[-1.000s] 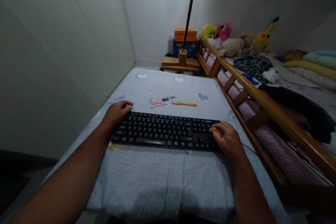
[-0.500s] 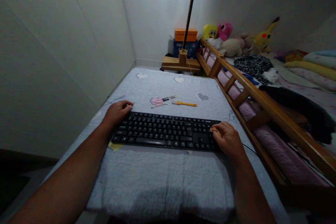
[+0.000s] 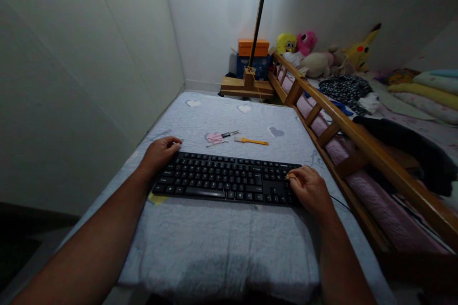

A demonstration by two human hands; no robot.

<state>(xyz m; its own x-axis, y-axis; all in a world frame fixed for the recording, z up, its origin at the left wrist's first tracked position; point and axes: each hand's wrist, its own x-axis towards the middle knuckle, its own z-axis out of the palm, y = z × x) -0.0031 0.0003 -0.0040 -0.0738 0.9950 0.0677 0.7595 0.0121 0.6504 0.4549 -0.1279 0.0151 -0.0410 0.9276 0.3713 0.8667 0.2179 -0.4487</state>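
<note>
Black keyboard (image 3: 218, 178) lay flat on the heart-print cover (image 3: 214, 228), between my hands. Right hand (image 3: 309, 188), at its 3 o'clock end, pinched closed on an orange cloth (image 3: 292, 177), bunched probably for fingertip control. Left hand (image 3: 161, 153) at the 10 o'clock corner, fingers curled, likely bracing; couldn't tell if it gripped. Yellow brush (image 3: 254, 142) sat near 12, presumably for reach.

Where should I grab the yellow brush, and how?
Probably best by its long yellow handle, pinched from the right. The brush lies flat beyond the keyboard, its handle pointing right. Its pale bristles point left, toward the black-gripped tool, so that side looks more crowded.
</note>
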